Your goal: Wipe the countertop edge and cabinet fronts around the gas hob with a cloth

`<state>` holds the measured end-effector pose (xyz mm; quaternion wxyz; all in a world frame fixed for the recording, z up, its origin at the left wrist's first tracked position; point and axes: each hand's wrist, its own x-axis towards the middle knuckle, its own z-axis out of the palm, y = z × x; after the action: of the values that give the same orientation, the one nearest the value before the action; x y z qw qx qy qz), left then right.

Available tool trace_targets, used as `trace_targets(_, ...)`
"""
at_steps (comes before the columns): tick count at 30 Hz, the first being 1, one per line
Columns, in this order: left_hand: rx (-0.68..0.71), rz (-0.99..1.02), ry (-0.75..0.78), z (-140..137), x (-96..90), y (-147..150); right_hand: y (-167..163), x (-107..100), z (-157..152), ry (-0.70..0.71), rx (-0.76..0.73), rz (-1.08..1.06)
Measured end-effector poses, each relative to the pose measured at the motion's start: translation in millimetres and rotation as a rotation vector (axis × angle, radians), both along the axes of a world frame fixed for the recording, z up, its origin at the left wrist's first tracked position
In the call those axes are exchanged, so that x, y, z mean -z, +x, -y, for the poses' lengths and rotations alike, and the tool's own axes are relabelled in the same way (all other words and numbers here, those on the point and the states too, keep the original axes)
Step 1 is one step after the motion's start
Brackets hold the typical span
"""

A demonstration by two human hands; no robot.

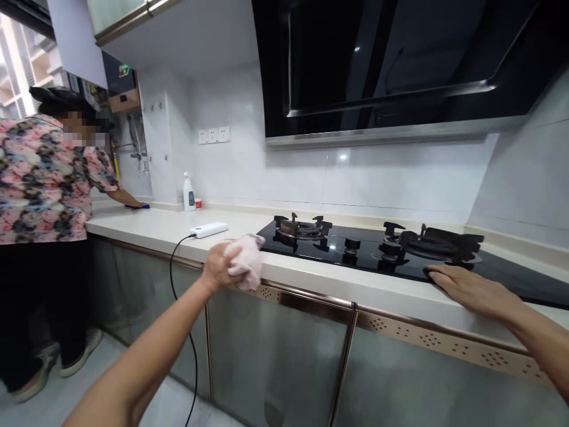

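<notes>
A crumpled pale pink cloth [247, 260] is gripped in my left hand [219, 265], at the front edge of the white countertop [146, 220]. That hand is just left of the black glass gas stove [331, 252]. With fingers stretched out, my right hand [464, 284] rests on the stove's front edge, below the right burner [433, 243]. It holds nothing that I can see. The left burner [303, 229] stands behind and to the right of the cloth.
A white power bank [208, 229] with a black cable [171, 276] hanging down lies on the counter. Behind it stand a white bottle [189, 193] and a small red-and-white tub [198, 204]. At far left, another person [48, 178] holds a blue cloth [137, 206]. A black range hood [391, 71] hangs overhead.
</notes>
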<state>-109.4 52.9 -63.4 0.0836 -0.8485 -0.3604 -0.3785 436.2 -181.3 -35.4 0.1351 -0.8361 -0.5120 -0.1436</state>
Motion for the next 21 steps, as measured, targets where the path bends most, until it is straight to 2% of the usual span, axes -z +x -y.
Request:
trace_targets(2, -0.177, 0.040, 0.074, -17.6, -2.8, -37.5, -5.1, -2.5, 1.5, -0.051, 0.011, -0.033)
trace_targets(5, -0.309, 0.055, 0.126, -38.3, -3.1, -65.3, -12.2, -6.1, 3.0, -0.085, 0.019, -0.051)
trace_targets(7, -0.360, 0.083, 0.165, -44.0, -2.1, -66.3, -15.2, -7.7, 3.2, -0.088, 0.001, -0.061)
trace_targets(10, -0.412, 0.109, 0.203, -36.3, -1.7, -50.4, -17.6, -8.9, 2.9, -0.082, 0.003, -0.075)
trace_targets(13, -0.347, 0.048, 0.205, -12.8, -1.8, -18.6, -18.7, -9.2, 1.8, -0.073, 0.021, -0.079)
trace_targets(15, -0.277, 0.016, 0.212, 7.6, -0.1, 12.8, -19.1, -9.3, 1.2, -0.072, 0.013, -0.078)
trace_targets(18, -0.163, 0.014, 0.245, 41.9, 6.5, 75.0, -19.9, -9.9, 1.3, -0.087, 0.014, -0.073)
trace_targets(21, 0.022, 0.042, 0.349, 81.5, 14.3, 149.6, -21.4, -11.0, 2.6, -0.093, 0.019, -0.073)
